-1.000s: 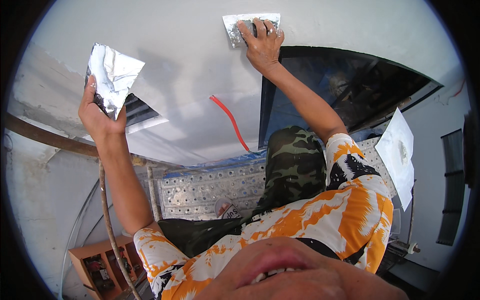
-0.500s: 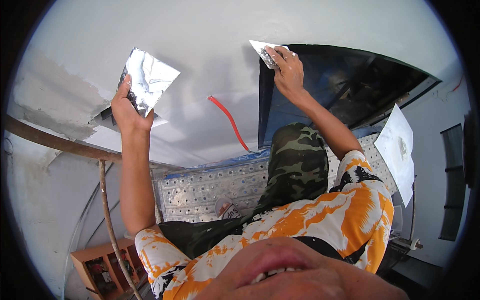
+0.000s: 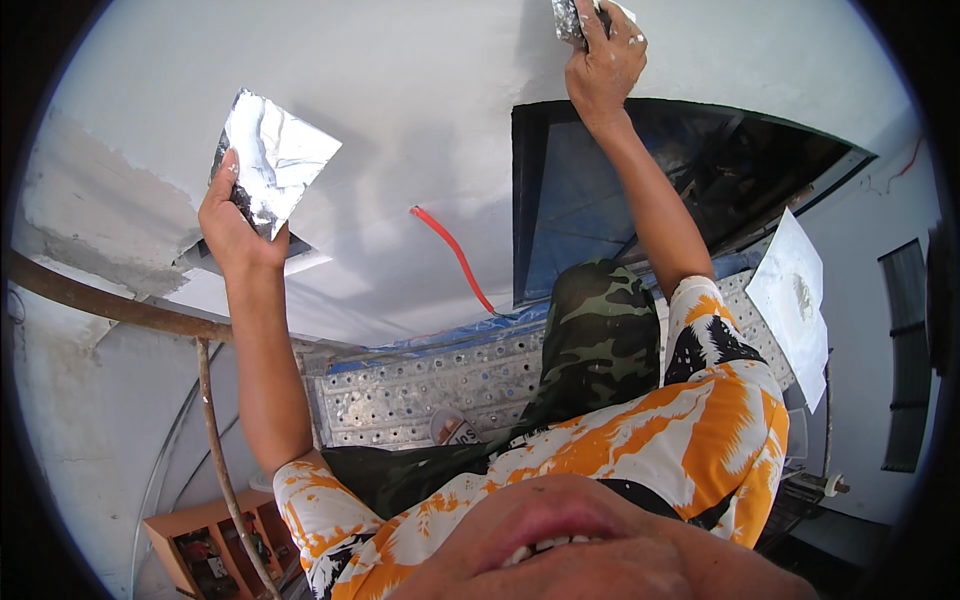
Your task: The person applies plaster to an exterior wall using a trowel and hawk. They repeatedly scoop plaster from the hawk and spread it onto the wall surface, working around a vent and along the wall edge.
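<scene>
One scraper point(image 3: 568, 20) in right fingers point(image 3: 593, 28); sandal point(image 3: 464, 433) lettered.

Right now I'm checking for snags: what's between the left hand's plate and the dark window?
The head view shows pale wall and, lower down, a red tube between the plate in the left hand and the window.

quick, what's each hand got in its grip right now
Left hand: closed, holding a shiny metal plate.
Right hand: closed, holding a scraper, partly cut off by the picture's top edge.
</scene>
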